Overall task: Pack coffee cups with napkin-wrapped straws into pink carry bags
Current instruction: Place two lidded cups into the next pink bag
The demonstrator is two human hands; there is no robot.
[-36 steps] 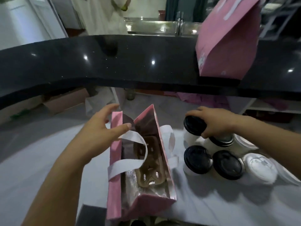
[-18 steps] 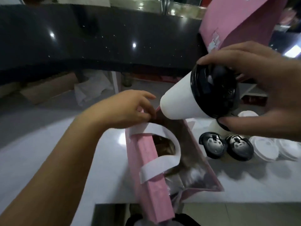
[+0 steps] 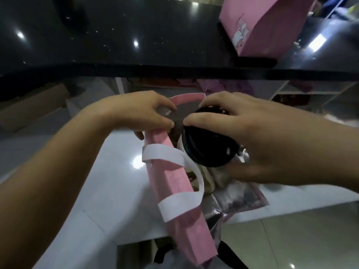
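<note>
Glossy white worktop (image 3: 120, 171) below a black speckled counter (image 3: 116, 35); lamp glare on both.

Subject: white paper cup with a black plastic lid (image 3: 206, 146), held over the mouth of the pink paper carry bag (image 3: 174, 183) standing at frame centre. Cup is tilted, with the lid face turned toward the wearer. Its base is hidden behind the lid, so I cannot tell how deep it sits.

Right hand (image 3: 272, 140): fingers spread and curled round the lid rim, thumb on the near side, gripping from the top. Left hand (image 3: 139, 111), at 9 o'clock of the cup: fingertips pinch the bag's far-left rim, holding the mouth apart.

Inside the bag, at 6 o'clock of the cup: brown pulp tray (image 3: 206, 179), partly visible. White ribbon handle (image 3: 174, 206) loops across the near-left wall.

Judgement, step in hand: lowering the cup into the tray.
- Bring the cup upright before it descends.
- Aim the base at a tray well.
- Pull outward with the left pinch so the wall does not fold in.
- Leave the handle loop outside the opening.
- Risk: a tilted entry may catch the tray edge.

Second pink bag (image 3: 268, 28) stands on the counter at 1 o'clock, well apart.
</note>
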